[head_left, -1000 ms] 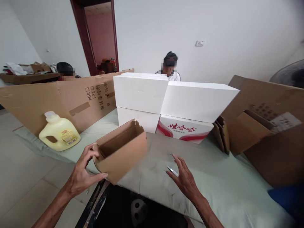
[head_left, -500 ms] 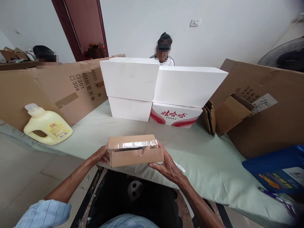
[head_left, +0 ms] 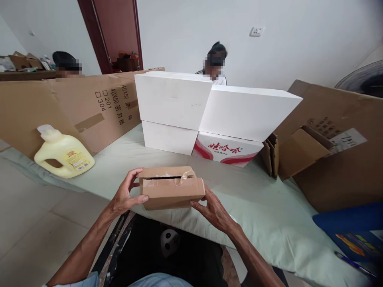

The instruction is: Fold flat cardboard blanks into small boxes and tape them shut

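A small brown cardboard box (head_left: 173, 193) is held at the table's near edge, between my two hands. Its top flaps are parted by a dark narrow gap, with torn clear tape along it. My left hand (head_left: 127, 195) grips the left end, thumb on the front face and fingers behind. At the right end my right hand (head_left: 211, 207) closes on the lower corner, thumb at the front; some of its fingers are hidden by the box. What lies inside the box cannot be made out.
White boxes (head_left: 173, 99) and a red-and-white printed carton (head_left: 227, 149) are stacked ahead. A yellow detergent jug (head_left: 66, 155) stands left by a large carton (head_left: 107, 107). On the right are another carton (head_left: 344, 167), a blue container (head_left: 353, 231) and a pen (head_left: 354, 265). Two people sit beyond.
The box has tilted, showing more of its front and a dark gap on top. My left hand has shifted up, its thumb now on the front face. The view has turned slightly left.
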`<state>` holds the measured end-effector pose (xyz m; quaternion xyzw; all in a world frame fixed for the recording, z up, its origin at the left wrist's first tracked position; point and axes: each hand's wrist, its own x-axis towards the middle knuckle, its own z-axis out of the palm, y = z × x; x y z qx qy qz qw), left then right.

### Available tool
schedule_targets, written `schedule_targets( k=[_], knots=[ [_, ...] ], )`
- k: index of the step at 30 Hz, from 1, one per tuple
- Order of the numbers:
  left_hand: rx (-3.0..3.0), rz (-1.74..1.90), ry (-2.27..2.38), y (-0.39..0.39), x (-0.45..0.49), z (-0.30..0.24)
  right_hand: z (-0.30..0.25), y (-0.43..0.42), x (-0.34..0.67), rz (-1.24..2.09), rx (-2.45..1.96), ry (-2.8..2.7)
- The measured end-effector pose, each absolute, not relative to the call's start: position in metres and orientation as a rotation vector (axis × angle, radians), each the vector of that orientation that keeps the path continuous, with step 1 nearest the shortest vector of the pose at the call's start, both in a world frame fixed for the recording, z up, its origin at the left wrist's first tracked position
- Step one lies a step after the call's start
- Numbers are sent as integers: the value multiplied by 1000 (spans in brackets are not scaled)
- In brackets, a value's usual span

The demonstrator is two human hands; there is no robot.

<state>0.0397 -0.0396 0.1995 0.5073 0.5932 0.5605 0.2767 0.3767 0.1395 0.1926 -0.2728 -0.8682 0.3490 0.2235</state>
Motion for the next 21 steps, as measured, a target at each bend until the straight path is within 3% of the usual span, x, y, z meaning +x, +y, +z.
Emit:
schedule_targets(
  k=[6, 13, 17, 21],
  knots=[
    [1308, 1665, 1592, -34, 47, 181, 145, 174, 435, 330, -1180, -2592],
    [1333, 1677, 1594, -37, 49, 175, 115, 176, 454, 396, -1272, -2467],
    [1355, 1625, 1595, -37, 47, 179, 156, 193, 450, 484, -1256, -2322],
    [1321, 1691, 1582, -36, 50, 175, 243, 191, 428, 750, -1038, -2166]
  ],
)
